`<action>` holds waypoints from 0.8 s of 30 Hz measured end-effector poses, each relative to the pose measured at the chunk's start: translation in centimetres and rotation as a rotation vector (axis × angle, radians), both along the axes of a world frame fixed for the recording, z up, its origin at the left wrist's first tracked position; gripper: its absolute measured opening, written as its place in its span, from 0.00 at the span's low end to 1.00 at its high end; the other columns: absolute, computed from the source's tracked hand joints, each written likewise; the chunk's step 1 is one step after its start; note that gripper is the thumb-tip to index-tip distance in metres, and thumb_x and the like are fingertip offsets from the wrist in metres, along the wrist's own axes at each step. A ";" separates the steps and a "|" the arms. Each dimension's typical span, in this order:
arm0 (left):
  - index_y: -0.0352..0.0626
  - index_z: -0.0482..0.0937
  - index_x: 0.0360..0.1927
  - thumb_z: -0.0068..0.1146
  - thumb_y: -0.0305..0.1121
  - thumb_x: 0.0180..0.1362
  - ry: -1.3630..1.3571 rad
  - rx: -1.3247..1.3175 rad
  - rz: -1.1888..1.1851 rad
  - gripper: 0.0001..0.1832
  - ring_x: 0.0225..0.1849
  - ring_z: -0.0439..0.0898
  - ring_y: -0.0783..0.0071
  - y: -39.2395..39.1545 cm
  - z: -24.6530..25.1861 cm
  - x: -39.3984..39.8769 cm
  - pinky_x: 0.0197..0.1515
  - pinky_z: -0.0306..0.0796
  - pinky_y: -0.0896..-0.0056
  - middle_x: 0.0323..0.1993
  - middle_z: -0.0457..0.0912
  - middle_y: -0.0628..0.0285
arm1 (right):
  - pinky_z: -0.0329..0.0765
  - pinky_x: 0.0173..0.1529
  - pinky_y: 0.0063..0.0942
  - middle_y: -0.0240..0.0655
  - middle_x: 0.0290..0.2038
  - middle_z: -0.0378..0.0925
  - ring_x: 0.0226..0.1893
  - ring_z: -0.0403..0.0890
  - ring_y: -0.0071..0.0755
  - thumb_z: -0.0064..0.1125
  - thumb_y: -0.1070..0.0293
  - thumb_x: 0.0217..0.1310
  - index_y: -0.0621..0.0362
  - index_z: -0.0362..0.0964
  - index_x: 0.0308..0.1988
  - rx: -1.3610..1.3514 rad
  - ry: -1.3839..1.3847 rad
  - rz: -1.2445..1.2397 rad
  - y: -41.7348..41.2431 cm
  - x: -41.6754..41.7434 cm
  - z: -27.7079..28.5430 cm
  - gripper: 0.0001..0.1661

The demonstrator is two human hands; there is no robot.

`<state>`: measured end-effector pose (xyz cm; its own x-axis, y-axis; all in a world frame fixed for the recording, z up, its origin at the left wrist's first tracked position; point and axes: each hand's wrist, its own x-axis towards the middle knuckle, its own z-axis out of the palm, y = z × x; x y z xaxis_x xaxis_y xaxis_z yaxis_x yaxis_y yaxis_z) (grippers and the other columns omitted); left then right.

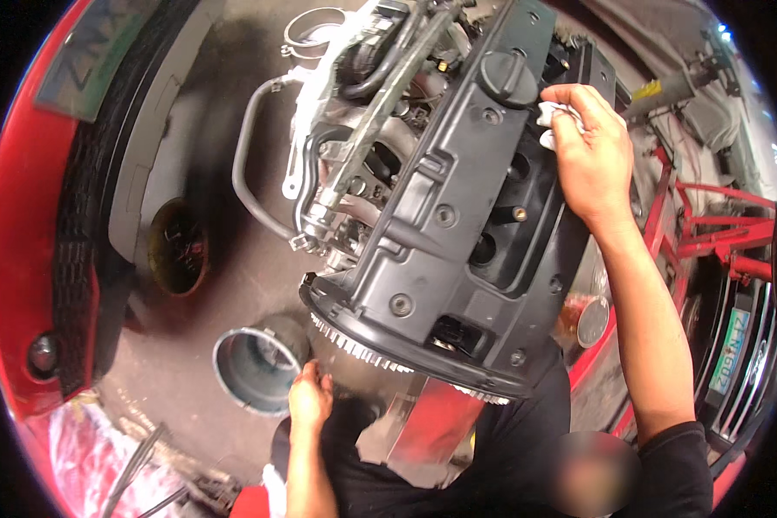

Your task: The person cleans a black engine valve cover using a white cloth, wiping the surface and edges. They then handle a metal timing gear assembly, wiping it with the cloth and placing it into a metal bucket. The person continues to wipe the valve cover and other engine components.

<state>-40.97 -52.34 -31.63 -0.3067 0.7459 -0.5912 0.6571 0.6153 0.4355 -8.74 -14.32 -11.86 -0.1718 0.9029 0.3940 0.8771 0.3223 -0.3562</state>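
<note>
A car engine with a black plastic valve cover [421,239] stands before me. My right hand [592,146] pinches a crumpled white cloth or tissue [547,123] over the recessed middle channel of the cover, beside the round black oil filler cap [509,78]. Round holes and a brass-tipped post [519,213] show in that channel. Below the engine's toothed lower edge [356,349], my left hand [311,395] is near the rim of a bucket [256,372], with its fingers slightly bent; nothing shows in it. Whether it touches the bucket, I cannot tell.
A red car's bumper [26,213] runs down the left side. Between it and the engine, a round dark container [179,246] is on the floor. A grey hose [243,149] loops out from the engine. At right are a red metal frame [719,239], a tin can [592,322] and another car's grille [748,362].
</note>
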 end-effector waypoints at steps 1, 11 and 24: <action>0.36 0.77 0.58 0.63 0.32 0.61 0.076 -0.008 -0.009 0.22 0.49 0.85 0.43 0.1 2.5 0.6 0.54 0.77 0.49 0.44 0.86 0.41 | 0.74 0.55 0.40 0.36 0.41 0.84 0.44 0.82 0.44 0.57 0.66 0.61 0.55 0.81 0.42 0.013 -0.019 0.013 -0.2 -0.3 0.3 0.11; 0.34 0.81 0.51 0.64 0.30 0.65 0.159 0.399 0.264 0.14 0.47 0.86 0.61 15.3 23.7 2.9 0.53 0.77 0.62 0.43 0.88 0.48 | 0.67 0.62 0.40 0.28 0.40 0.83 0.46 0.80 0.39 0.62 0.67 0.54 0.50 0.80 0.37 0.066 -0.019 0.071 0.2 -0.2 0.6 0.08; 0.25 0.80 0.47 0.74 0.48 0.52 0.203 -0.287 -0.657 0.33 0.50 0.84 0.40 33.6 30.8 10.3 0.51 0.76 0.50 0.41 0.84 0.34 | 0.63 0.66 0.45 0.24 0.39 0.81 0.47 0.79 0.32 0.63 0.60 0.52 0.45 0.82 0.35 0.079 0.012 -0.003 0.4 -0.5 -0.4 0.09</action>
<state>-30.72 -18.76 -0.86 0.0256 0.6380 -0.7696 0.9792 0.1388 0.1477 -9.24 -13.88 -12.22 -0.1643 0.8694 0.4660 0.8739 0.3474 -0.3399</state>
